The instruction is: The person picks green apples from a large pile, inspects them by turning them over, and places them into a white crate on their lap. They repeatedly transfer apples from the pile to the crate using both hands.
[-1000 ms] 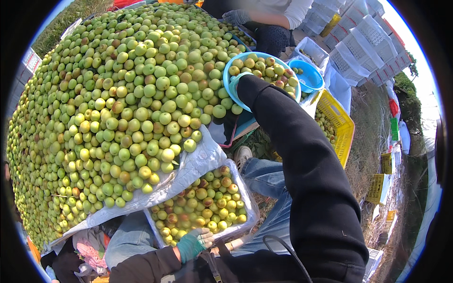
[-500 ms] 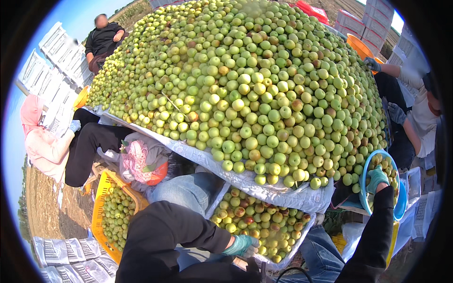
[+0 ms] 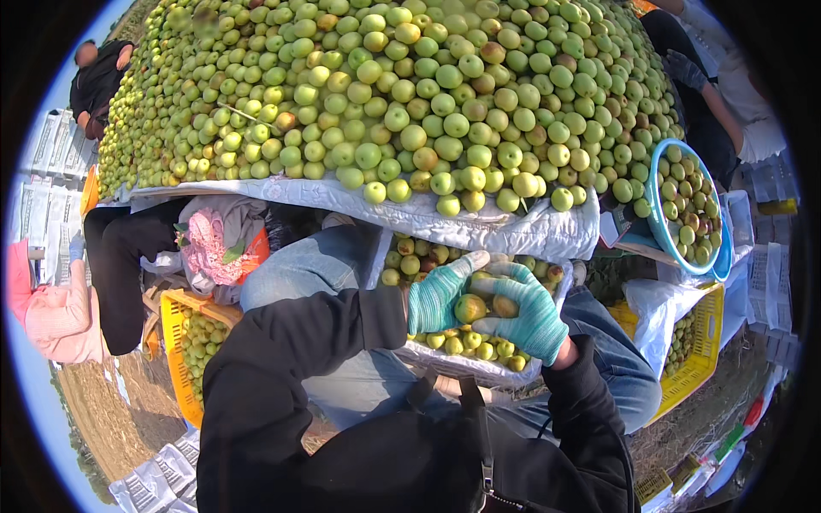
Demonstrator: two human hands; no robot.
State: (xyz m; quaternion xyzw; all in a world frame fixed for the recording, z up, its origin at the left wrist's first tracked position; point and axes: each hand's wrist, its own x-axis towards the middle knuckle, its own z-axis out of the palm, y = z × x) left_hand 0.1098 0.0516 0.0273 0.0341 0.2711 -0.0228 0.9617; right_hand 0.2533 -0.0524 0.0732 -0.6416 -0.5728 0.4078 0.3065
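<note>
Both my hands wear teal knit gloves and meet above a white-lined crate (image 3: 522,373) of green jujubes (image 3: 472,340). My left hand (image 3: 438,297) curls around a green jujube with brown patches (image 3: 470,309), its thumb stretched out along the top. Facing it, my right hand (image 3: 532,315) closes its thumb and fingers around a browner jujube (image 3: 505,307). The two fruits sit side by side between my palms; the undersides of the hands are hidden. Beyond the crate rises a large heap of jujubes (image 3: 410,111) on a pale quilted cloth (image 3: 530,235).
A blue basin (image 3: 657,192) of browner jujubes tilts at the heap's right edge. Yellow crates with jujubes stand at left (image 3: 175,355) and right (image 3: 708,342). A pink cloth bundle (image 3: 214,248) lies at left. Other people sit around the heap, one in pink (image 3: 64,316).
My right hand has left the blue basin and come in over the crate. My left hand has risen from the crate's near edge to meet it. The view has tilted downward.
</note>
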